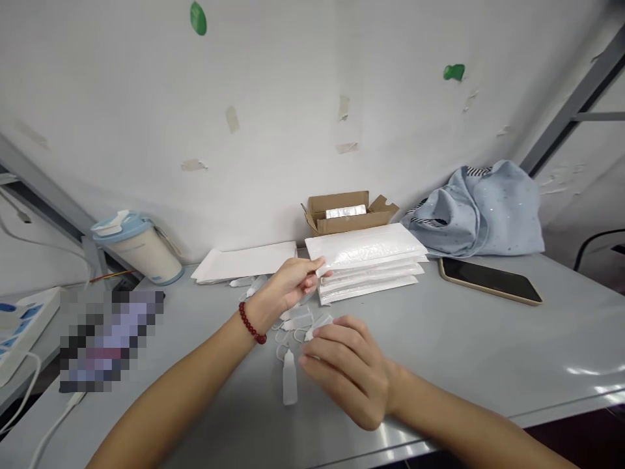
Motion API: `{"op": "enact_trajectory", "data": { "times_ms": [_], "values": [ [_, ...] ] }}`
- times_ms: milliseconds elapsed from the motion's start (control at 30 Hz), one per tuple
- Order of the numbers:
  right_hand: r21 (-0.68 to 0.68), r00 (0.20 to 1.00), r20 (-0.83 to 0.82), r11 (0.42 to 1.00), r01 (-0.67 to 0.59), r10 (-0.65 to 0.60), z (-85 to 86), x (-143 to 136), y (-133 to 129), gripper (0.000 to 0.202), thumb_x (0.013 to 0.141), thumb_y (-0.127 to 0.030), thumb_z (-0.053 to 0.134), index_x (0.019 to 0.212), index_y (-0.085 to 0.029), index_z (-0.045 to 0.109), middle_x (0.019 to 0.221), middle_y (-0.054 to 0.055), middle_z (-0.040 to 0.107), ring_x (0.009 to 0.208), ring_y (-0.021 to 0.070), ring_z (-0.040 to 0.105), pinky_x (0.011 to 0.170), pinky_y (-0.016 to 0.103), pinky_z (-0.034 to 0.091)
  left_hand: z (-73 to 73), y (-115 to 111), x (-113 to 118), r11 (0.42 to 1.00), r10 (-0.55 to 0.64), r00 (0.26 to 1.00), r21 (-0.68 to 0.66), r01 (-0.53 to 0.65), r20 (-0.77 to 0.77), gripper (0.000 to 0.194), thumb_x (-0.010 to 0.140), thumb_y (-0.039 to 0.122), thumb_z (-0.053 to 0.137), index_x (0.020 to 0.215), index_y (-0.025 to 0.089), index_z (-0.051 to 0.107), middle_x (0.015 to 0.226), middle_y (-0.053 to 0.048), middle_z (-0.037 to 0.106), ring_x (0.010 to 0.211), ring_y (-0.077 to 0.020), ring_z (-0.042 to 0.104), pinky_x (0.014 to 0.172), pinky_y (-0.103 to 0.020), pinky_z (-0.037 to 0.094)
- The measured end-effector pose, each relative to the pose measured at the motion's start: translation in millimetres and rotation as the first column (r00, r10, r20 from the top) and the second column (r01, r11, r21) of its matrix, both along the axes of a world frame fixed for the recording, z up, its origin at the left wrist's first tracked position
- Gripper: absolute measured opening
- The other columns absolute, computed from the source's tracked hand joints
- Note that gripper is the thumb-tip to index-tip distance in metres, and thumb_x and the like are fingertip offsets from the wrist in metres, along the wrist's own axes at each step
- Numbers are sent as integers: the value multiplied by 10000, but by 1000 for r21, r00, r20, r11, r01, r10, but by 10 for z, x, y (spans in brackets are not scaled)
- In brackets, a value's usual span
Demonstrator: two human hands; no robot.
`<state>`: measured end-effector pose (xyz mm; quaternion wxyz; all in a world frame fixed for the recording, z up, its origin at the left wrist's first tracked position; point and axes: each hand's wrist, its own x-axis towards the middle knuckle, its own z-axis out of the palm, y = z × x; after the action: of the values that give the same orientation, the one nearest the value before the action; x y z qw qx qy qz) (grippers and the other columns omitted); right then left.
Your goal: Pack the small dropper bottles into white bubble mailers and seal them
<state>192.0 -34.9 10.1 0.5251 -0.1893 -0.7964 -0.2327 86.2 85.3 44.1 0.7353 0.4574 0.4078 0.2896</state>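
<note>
**Left hand pinches a bubble mailer, right hand rests on small plastic tags**

The person's left hand [293, 281], a red bead bracelet [251, 324] on its wrist, reaches forward and grips the near-left corner of the top bubble mailer [364, 246] between thumb and fingers. That mailer lies on a stack of like mailers [371, 280], just beyond and to the right of the hand. The right hand [349, 368] sits nearer the body, palm down with fingers curled loosely, its fingertips touching a small white plastic tag [319, 324]; whether it truly pinches the tag cannot be told. Between and under the two hands lies a scatter of similar tags [293, 319], and one longer tag [290, 384] lies just left of the right hand on the grey table [488, 352].

Beyond the left hand, a flat pile of white envelopes [247, 262] lies against the wall. Behind the mailer stack stands an open cardboard box [349, 213]. Well to the right of both hands lie a phone [491, 280], face up, and a crumpled light-blue cloth bag [481, 208]. Far to the left stands a blue-lidded jug [139, 246].
</note>
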Motion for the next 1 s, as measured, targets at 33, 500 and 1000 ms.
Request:
{"op": "enact_trajectory", "data": {
  "times_ms": [33,500,1000],
  "values": [
    [-3,1000,-2,1000,-4,4,-3,0,0,254,825,-36,402,803,-63,654,805,98,669,822,202,589,656,344,482,6,22,-2,1000,12,1000,-18,-12,10,315,856,209,618,578,134,490,420,49,402,371,-26,364,418,-137,380],
    [-140,999,-22,990,20,-23,-66,-31,66,198,775,39,474,861,-80,605,799,109,654,816,204,572,613,330,469,-195,17,-317,995,9,987,95,6,-162,433,894,476,451,858,86,635,879,-159,713,612,-143,660,518,-223,541],
    [-304,585,492,503,809,-644,-170,343,371,621,790,-117,546,1369,-136,320,1347,275,429,1236,456,378,841,658,379,-607,310,-1260,415,611,604,857,306,-512,225,840,312,473,841,157,635,907,-115,674,948,-279,568,858,-410,436]
  ]
}}
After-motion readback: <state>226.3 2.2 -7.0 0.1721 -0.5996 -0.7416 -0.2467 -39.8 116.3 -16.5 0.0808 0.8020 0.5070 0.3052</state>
